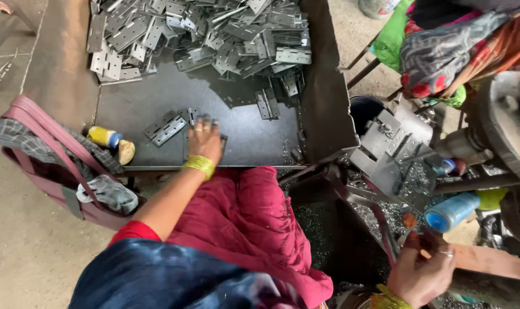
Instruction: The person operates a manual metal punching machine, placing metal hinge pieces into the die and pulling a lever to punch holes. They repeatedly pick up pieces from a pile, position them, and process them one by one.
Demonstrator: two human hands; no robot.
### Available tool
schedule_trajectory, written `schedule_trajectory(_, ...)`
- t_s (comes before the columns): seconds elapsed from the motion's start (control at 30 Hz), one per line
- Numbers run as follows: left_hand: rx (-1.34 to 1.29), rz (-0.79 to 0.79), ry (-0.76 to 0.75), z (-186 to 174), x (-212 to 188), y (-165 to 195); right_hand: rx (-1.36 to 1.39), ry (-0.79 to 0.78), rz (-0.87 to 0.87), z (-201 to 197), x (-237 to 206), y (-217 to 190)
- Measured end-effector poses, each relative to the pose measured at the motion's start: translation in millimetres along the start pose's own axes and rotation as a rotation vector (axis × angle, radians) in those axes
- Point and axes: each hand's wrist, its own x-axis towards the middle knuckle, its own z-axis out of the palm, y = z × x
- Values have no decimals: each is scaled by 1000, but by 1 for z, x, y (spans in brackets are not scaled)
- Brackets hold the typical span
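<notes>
- Head view: a dark metal tray [157, 100] carries a heap of grey hinge plates [202, 34] along its far edge.
- Left hand [205, 142], near the tray's near edge, presses spread fingers onto a few loose hinge plates [167, 128].
- Right hand [421, 273], beyond the tray's right edge, closes its fingers around a metal lever [386, 232] on the machine [394, 151].
- A yellow bottle [104, 137] lies in the near-left corner.

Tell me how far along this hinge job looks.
Done: nothing finished is clearly visible. In hand: left hand rests on loose hinges in the tray; right hand is at the machine. Left: a big hinge pile fills the tray's far end.
</notes>
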Motion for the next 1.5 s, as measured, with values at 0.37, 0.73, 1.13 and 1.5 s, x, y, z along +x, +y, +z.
schedule_trajectory(0.37, 537, 103, -562, -3, 65, -16, -366, -75, -90, -5, 49, -51)
schedule_trajectory(0.73, -136, 703, -423, -32, -15, 195, -113, -112, 163, -13, 9, -56)
schedule_trajectory(1.13, 205, 855, -544, 61, -124, 368, -12, -232, 282, -12, 13, -47)
schedule_trajectory(1.5, 435, 954, -472, 66, -83, 395, -38, -608, 481, 19, -15, 22)
